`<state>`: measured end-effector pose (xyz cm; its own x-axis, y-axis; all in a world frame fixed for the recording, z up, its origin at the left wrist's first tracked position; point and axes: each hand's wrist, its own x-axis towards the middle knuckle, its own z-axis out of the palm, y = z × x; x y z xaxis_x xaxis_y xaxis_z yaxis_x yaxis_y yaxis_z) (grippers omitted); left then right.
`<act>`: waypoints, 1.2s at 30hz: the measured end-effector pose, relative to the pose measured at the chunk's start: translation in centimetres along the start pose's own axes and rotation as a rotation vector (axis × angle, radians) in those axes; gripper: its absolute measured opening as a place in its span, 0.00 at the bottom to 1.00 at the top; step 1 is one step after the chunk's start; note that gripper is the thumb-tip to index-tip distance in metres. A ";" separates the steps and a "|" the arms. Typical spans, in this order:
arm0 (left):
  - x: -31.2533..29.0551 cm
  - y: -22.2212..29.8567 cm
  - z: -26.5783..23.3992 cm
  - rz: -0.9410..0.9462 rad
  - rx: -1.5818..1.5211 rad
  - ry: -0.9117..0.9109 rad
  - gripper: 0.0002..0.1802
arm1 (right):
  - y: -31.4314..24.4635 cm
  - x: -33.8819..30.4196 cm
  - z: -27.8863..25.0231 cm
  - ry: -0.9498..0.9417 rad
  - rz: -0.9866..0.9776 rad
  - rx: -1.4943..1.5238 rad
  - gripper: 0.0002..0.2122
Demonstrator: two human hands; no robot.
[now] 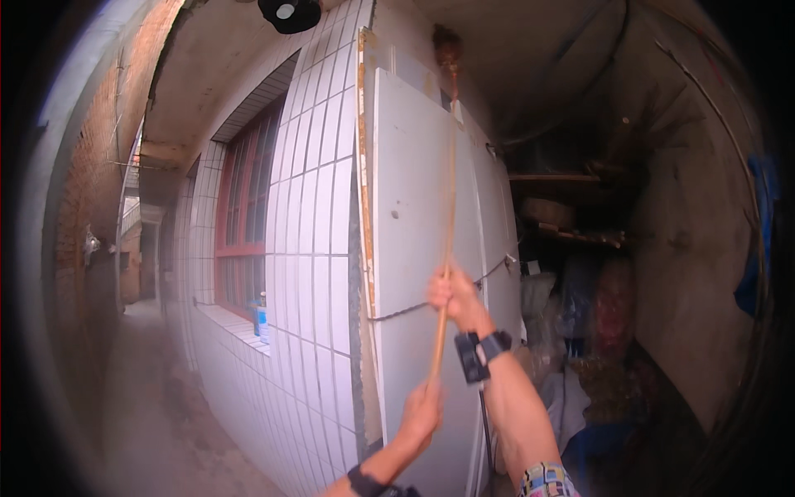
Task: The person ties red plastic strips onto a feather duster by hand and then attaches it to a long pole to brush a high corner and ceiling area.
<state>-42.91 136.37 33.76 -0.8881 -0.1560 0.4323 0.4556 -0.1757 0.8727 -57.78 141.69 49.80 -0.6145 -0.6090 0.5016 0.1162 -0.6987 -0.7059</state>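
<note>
Both my hands grip a long thin wooden pole (450,207) that stands almost upright in front of a white door panel (414,215). My left hand (421,412) holds the pole near its lower end. My right hand (451,294) holds it higher up and wears a black wrist strap. The pole's brown bristly head (448,48) reaches the top of the door, close to the ceiling.
A white tiled wall (319,232) with a red-framed window (244,215) runs on the left beside a narrow alley (141,389). A small bottle (262,319) stands on the sill. On the right, a dark storage space holds shelves (571,232) and bags (613,306).
</note>
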 end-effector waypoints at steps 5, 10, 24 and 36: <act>3.4 2.0 -0.9 -0.046 0.087 -0.018 0.15 | -1.2 2.5 0.2 0.193 -0.077 -0.135 0.19; -1.2 3.1 -4.6 -0.178 -0.060 -0.082 0.14 | 3.7 0.4 2.3 0.188 -0.089 -0.131 0.18; -7.6 -0.6 -1.9 -0.056 -0.044 0.063 0.15 | 4.8 -6.4 5.4 0.112 -0.064 -0.237 0.18; -5.4 -6.2 1.0 0.077 -0.028 0.183 0.19 | 4.2 -8.4 4.8 0.109 -0.067 -0.362 0.19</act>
<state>-40.98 139.30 26.19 -0.8261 -0.3439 0.4464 0.5254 -0.1833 0.8309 -48.40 142.05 45.01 -0.6927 -0.5096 0.5104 -0.1980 -0.5461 -0.8140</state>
